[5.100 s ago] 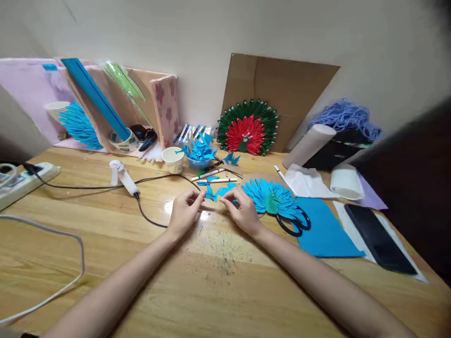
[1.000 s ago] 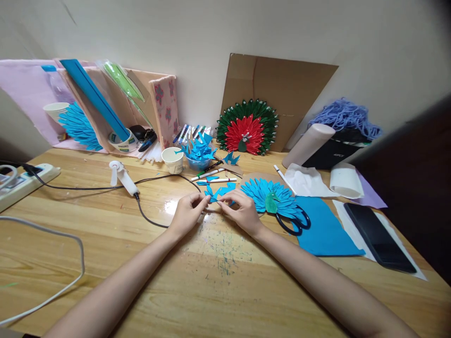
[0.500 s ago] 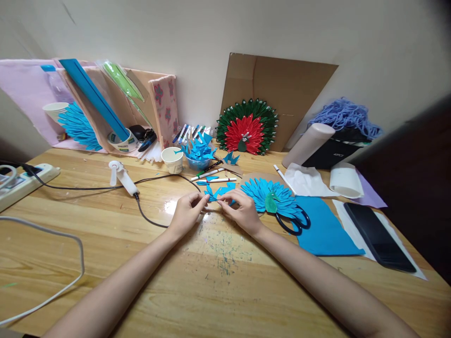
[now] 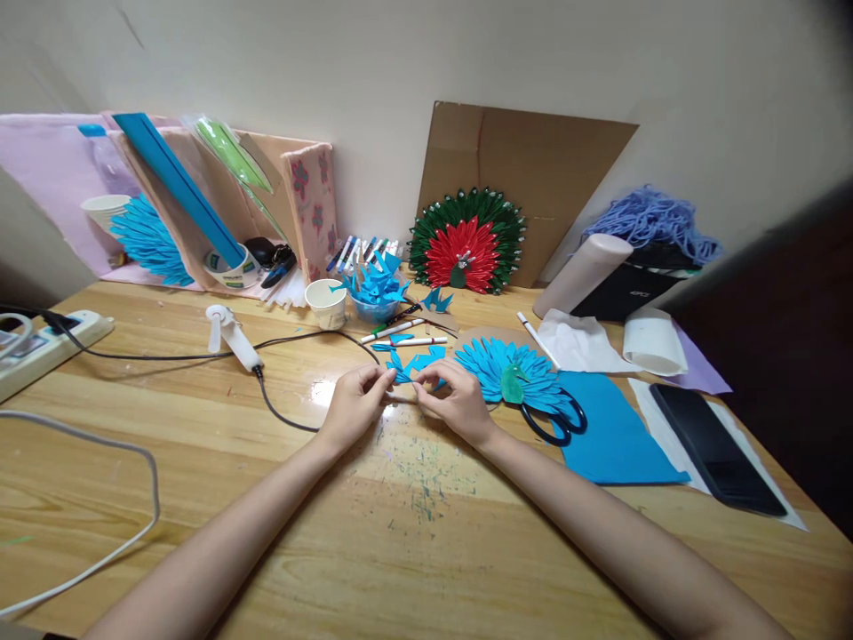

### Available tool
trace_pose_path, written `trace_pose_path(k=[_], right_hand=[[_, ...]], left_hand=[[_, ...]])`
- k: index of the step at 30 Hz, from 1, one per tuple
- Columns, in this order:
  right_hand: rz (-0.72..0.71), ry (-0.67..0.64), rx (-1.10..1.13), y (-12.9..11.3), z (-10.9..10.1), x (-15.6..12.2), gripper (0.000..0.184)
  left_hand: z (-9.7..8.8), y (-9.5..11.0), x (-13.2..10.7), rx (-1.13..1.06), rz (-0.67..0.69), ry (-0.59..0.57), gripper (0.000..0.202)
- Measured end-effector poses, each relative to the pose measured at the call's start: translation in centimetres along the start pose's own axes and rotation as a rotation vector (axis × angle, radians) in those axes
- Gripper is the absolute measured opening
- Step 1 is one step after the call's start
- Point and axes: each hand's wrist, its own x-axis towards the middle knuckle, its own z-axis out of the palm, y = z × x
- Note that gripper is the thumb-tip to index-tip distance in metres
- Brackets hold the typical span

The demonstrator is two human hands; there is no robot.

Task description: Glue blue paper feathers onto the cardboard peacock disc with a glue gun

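My left hand is closed, its thumb and forefinger pinching a small folded blue paper piece low over the table. My right hand is closed too, fingertips at the other end of this piece. Other blue paper pieces lie just behind the fingers. Close beside my right hand lies a blue paper peacock with a green body, layered with pointed petals. Black-handled scissors stick out from under it, over a blue sheet.
A white glue gun with its black cord lies left of my hands. Behind stand a paper cup and a bowl of blue pieces. A red and green peacock leans on cardboard. A phone lies right, a power strip left.
Both hands stay in nearly the same place. My right fingertips have shifted very slightly at the end of the blue paper piece.
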Motion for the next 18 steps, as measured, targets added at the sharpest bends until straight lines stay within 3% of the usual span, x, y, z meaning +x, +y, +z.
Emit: trace_pose_path(k=[9, 18], right_hand=[[-0.001, -0.002, -0.014, 0.0, 0.0, 0.0, 0.003], [0.073, 0.087, 0.031, 0.1, -0.2, 0.2, 0.010]], left_hand=[[0.1, 0.2, 0.0, -0.067, -0.029, 0.015, 0.031], [-1.9, -1.0, 2.0, 0.026, -0.096, 0.207, 0.034]])
